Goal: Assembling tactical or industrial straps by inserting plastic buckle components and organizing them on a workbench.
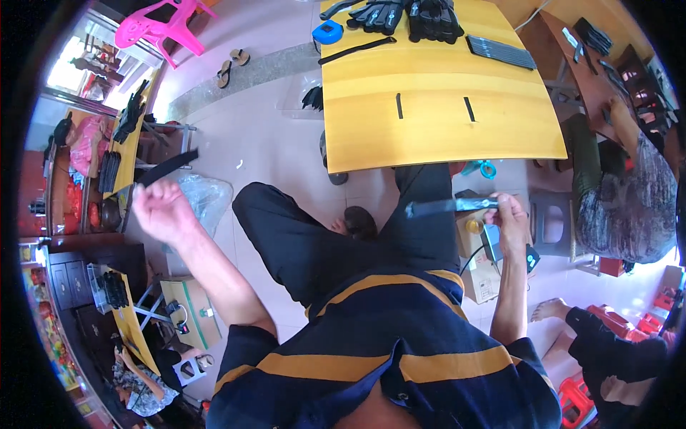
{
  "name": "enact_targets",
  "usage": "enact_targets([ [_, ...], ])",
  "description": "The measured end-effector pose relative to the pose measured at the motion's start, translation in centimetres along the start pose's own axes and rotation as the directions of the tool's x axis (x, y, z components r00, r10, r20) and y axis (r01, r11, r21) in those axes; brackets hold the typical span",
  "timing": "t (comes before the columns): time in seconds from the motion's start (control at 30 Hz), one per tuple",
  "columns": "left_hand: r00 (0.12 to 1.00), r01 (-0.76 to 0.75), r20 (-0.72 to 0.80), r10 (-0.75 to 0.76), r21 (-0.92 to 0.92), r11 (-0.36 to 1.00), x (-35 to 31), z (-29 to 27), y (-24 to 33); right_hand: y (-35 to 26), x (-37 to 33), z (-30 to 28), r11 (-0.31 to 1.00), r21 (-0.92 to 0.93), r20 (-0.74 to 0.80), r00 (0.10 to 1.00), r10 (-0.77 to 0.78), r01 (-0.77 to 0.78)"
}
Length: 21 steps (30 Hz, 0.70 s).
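Note:
My left hand (166, 212) is out to the left, fingers closed on one end of a black strap (171, 165) that points up and to the right. Over the lap on the right, my right hand (510, 223) pinches a dark strip (439, 207) with a shiny pale section; its free end reaches left and is blurred. Both hands are off the yellow table (436, 139). On that table lie two short black strips (399, 106), a longer black strap (357, 51), a row of flat grey-black strips (500, 52) and dark bundles (434, 20) at the far edge.
A blue tape measure (328, 31) sits at the table's far left corner. Beside my right hand stands a cardboard box (483, 275). Other people sit at right and lower left. A pink plastic chair (163, 28) and sandals (224, 74) are far left.

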<state>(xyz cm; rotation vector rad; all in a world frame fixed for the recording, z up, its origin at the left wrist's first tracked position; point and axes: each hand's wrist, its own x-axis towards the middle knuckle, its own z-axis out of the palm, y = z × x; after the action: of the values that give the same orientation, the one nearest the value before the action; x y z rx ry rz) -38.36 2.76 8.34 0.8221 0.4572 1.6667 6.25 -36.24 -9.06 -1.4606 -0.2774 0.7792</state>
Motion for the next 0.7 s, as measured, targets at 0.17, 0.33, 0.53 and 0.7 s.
enact_targets([
  [0.17,0.982,-0.081,0.188,-0.028,0.543,0.836,-1.0,7.1,-7.4,2.5,-0.2,5.5,0.997,0.002,0.177,0.981,0.081,-0.083],
  [0.33,0.849,-0.079,0.465,-0.252,0.582,0.810,-0.9,13.7,-16.5,4.6,-1.5,9.7,0.990,-0.136,0.372,0.924,0.090,-0.042],
  [0.53,0.796,0.048,0.524,-0.302,0.444,0.895,-2.3,22.3,-24.2,4.0,-2.6,10.3,0.981,-0.173,0.371,0.917,0.148,-0.088],
  [0.7,0.816,0.197,0.408,-0.410,0.470,0.860,-2.0,18.7,-28.3,4.6,-1.6,8.4,0.982,-0.158,0.347,0.926,0.150,-0.100],
])
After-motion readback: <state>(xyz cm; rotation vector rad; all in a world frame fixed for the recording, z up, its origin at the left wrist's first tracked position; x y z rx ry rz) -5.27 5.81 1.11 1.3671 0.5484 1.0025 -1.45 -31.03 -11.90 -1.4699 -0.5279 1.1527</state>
